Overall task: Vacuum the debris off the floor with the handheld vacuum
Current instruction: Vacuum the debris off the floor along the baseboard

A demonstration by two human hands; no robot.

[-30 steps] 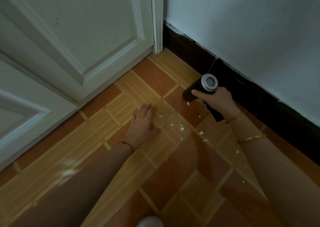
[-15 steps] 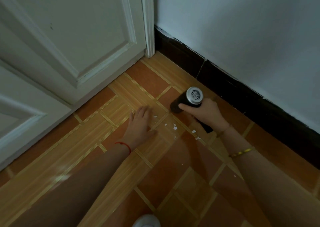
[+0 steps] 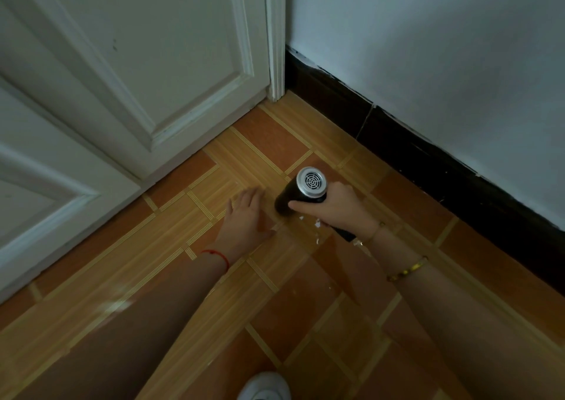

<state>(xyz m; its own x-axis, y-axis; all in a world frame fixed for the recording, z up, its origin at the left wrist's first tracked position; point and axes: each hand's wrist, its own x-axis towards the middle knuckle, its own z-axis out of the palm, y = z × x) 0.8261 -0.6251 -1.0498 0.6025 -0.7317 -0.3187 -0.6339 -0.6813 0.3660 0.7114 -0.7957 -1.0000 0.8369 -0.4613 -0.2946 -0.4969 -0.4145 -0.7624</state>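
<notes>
A black handheld vacuum (image 3: 301, 195) with a silver vented rear cap points down and left at the tiled floor. My right hand (image 3: 336, 208) is wrapped around its body and handle. The nozzle touches or nearly touches the floor just right of my left hand (image 3: 244, 216), which lies flat on the tiles with fingers together, holding nothing. A few small white scraps of debris (image 3: 317, 224) lie on the floor under my right hand, and one more scrap (image 3: 318, 241) lies a little nearer me. The nozzle tip is hidden by the vacuum's body.
A white panelled door (image 3: 137, 72) closes off the far left. A white wall with a black skirting board (image 3: 428, 155) runs along the right. The floor (image 3: 290, 308) is orange and tan tile. A white shoe tip (image 3: 264, 387) shows at the bottom edge.
My right hand has moved the vacuum left toward my left hand. The scraps that lay between the hands are no longer visible. My left hand has stayed flat on the floor.
</notes>
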